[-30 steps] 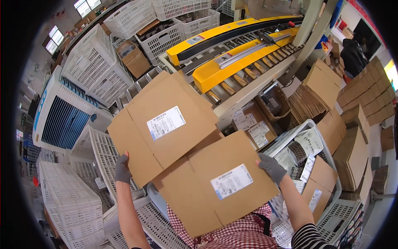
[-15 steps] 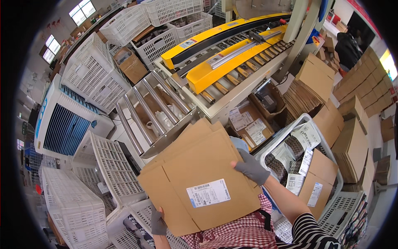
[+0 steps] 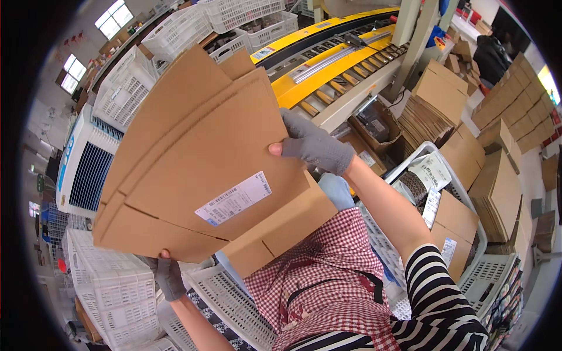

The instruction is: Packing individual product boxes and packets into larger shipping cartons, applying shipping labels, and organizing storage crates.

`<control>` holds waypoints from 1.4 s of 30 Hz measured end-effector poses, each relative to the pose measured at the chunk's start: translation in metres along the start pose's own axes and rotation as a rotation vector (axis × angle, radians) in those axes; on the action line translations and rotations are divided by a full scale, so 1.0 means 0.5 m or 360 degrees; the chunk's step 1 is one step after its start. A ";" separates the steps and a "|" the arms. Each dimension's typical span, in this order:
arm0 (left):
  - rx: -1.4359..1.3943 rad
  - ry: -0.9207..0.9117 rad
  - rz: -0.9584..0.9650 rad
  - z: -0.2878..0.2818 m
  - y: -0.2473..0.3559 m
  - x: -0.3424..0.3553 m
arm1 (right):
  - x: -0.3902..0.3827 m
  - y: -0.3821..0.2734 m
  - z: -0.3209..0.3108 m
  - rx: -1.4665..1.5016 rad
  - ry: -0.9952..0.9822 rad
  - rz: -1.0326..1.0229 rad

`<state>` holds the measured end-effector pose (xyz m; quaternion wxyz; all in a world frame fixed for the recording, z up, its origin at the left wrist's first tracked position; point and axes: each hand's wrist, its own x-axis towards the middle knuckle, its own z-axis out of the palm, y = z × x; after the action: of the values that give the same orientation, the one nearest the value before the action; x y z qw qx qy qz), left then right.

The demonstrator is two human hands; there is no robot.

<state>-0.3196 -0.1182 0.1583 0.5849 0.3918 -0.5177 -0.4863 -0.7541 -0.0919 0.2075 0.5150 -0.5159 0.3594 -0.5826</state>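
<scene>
Several layered sheets of flattened cardboard boxes [image 3: 193, 158] are held up in front of me, tilted toward the upper left. A white shipping label [image 3: 234, 198] is stuck on the top sheet. Along the lower right, a cardboard flap [image 3: 281, 231] angles away from the main panel. My right hand [image 3: 316, 145], in a grey glove with bare fingertips, grips the right edge, thumb on the front face. At the lower left edge, my left hand [image 3: 168, 277], gloved the same way, pinches the cardboard with its thumb in front; its other fingers are mostly hidden behind.
Ahead stands a yellow roller machine [image 3: 328, 73]. White plastic crates [image 3: 114, 286] are stacked on the left beside an air cooler [image 3: 88, 167]. To my right are a white basket [image 3: 477, 225] holding packages and stacks of flat cardboard [image 3: 494, 193].
Both hands have moved left with the cardboard, the right one also upward. The stack is now raised and tilted, and a flap stands out at its lower right. The rollers ahead are now covered from view.
</scene>
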 end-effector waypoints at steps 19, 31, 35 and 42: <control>0.0560 -0.0144 -0.0394 0.162 -0.013 -0.103 | -0.136 0.222 -0.102 -0.0146 0.0635 0.0271; 0.0447 -0.0687 0.0066 0.327 0.159 -0.131 | -0.246 0.316 -0.184 0.0893 0.0644 0.0493; 0.0670 -0.0635 0.0244 0.352 0.194 -0.132 | -0.266 0.347 -0.233 0.0910 0.0758 0.0540; 0.0653 -0.1019 0.0249 0.307 0.181 -0.125 | -0.260 0.309 -0.195 0.0941 0.0736 0.0655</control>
<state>-0.4557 -0.0306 0.2557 0.3386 0.2882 -0.7889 -0.4242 -0.8215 -0.0093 0.0102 0.6522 -0.1192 0.3783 -0.6460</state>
